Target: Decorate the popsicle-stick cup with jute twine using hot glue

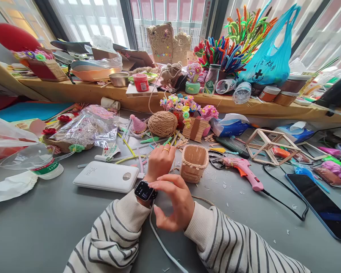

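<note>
Window at the back, with a ledge (pixel 102 93) running below it, crowded along its length. Grey table (pixel 45 227) in front. Most room to move lies at the near left, and on the right between the striped sleeve and the phone (pixel 319 203), where only paper scraps and a black cord lie. The phone sits toward the right edge of view. Tighter in the middle: power bank (pixel 105 176) just left of the wrist, basket (pixel 193 167) just right of the left hand (pixel 160 161), glue gun (pixel 247 172) beyond the basket. White cable (pixel 165 246) passes below the wrist toward the near edge.

Watch (pixel 144 190) on the left wrist, screen lit. Left hand back-up, fingers pointing away and close together; cannot tell whether it holds anything. Right hand (pixel 174 203) loosely curved, thumb well apart from index, index tip at the watch's edge; contact unclear.

Containers: basket upright, mouth open, brown inner wall showing. Stick box (pixel 195 129) carries small flowers. On the ledge: metal bowl (pixel 119 79), red jar (pixel 141 82), upright glass bottle (pixel 211 79), blue bag (pixel 268 68), contents hidden.
</note>
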A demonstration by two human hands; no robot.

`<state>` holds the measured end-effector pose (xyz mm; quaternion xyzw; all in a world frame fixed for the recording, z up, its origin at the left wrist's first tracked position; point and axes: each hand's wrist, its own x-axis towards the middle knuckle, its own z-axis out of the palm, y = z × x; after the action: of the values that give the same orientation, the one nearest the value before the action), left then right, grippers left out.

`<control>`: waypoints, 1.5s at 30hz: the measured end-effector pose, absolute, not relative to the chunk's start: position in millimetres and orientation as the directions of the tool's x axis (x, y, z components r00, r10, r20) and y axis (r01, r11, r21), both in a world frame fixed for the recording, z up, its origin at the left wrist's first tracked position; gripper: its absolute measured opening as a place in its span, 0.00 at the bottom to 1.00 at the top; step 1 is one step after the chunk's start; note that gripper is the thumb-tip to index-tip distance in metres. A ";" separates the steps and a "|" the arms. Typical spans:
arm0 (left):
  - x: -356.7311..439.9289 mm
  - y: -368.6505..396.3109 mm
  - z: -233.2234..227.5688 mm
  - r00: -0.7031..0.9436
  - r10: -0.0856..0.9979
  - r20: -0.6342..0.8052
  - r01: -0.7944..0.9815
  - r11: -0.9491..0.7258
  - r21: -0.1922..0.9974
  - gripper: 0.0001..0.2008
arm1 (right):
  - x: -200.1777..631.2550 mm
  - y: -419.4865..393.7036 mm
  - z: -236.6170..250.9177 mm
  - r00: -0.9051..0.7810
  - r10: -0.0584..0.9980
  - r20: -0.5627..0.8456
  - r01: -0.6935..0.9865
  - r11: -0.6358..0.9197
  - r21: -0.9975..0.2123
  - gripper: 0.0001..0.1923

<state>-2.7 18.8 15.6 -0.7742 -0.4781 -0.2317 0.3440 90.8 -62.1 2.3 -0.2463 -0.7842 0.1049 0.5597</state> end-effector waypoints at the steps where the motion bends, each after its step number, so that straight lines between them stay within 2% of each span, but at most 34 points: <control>1: -2.7 18.9 15.7 0.437 0.577 0.690 0.899 -0.306 -0.314 0.11 | 90.3 -62.6 2.1 -0.259 0.495 0.829 0.265 0.862 -0.432 0.27; 8: -2.7 19.7 15.0 0.451 0.539 0.711 0.892 -0.303 -0.336 0.11 | 88.2 -62.2 1.8 -0.320 0.468 0.824 0.268 0.879 -0.395 0.24; 20: -2.7 22.3 12.4 0.450 0.517 0.728 0.892 -0.302 -0.337 0.11 | 87.9 -60.9 -0.8 -0.430 0.497 0.753 0.290 0.866 -0.407 0.30; 31: -2.9 23.3 10.6 0.444 0.521 0.729 0.894 -0.309 -0.324 0.11 | 87.5 -60.8 0.5 -0.333 0.473 0.816 0.252 0.878 -0.407 0.31; 45: -3.1 22.3 11.8 0.427 0.597 0.679 0.902 -0.333 -0.274 0.13 | 85.9 -61.0 0.8 -0.315 0.463 0.828 0.243 0.883 -0.401 0.32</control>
<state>-3.1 22.3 11.8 -0.7811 -0.4798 -0.2376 0.3212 85.9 -61.0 0.8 -0.2193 -0.8046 0.1014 0.5424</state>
